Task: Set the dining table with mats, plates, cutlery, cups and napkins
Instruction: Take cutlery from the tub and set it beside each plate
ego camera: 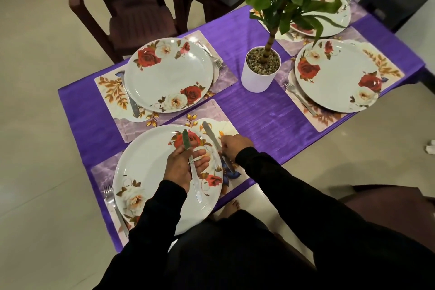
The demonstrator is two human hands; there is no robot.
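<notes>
We see left hand (186,167) half-open, loosely holding a knife (191,167) over near plate (146,172); right hand (234,147) at 3 o'clock pinches second knife (215,142).

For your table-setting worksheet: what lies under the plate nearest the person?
Under the nearest plate lies a purple marbled placemat, showing around its edges, with a fork beside the plate. The mat's middle is covered by the plate.

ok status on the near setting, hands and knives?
Left hand holds one knife above the near plate. Right hand grips a second knife at that plate's right edge. Fork already left of plate. Nothing in the way.
</notes>
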